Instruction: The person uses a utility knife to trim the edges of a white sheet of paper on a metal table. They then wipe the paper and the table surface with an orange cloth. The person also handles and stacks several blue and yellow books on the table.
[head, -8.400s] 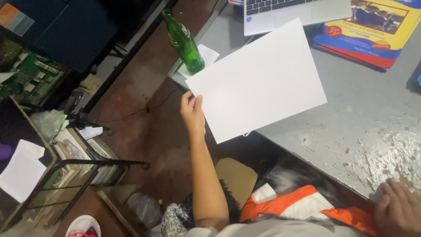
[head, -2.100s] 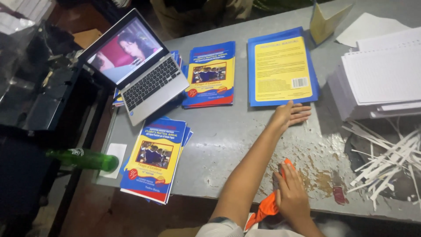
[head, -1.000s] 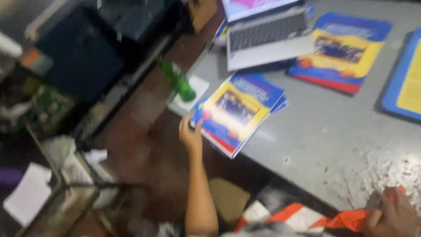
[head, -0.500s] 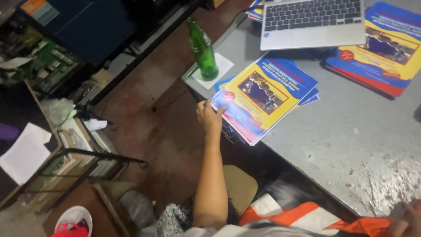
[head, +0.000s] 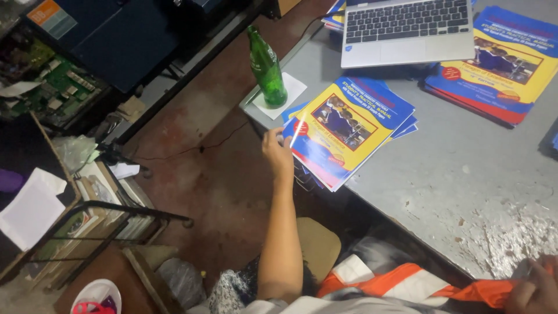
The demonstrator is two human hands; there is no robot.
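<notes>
My left hand (head: 278, 152) reaches out over the table's corner and pinches the left edge of the top booklet of a stack of blue, yellow and red booklets (head: 349, 128). The stack overhangs the edge of the grey table (head: 465, 186). A green glass bottle (head: 267, 67) stands just beyond the hand on a white paper square (head: 290, 93). My right hand (head: 537, 291) is at the bottom right corner, its fingers curled on an orange cloth (head: 482, 291); most of that hand is cut off.
An open laptop (head: 407, 29) sits at the table's far side, with a second stack of booklets (head: 494, 64) beside it. Left of the table, on the floor, are a metal rack with papers (head: 87, 221), a circuit board (head: 58, 87) and a dark box (head: 122, 35).
My left hand left the booklet lying farther along the table and came to the stack at the table corner, where it now holds the top booklet's edge. The view has swung left.
</notes>
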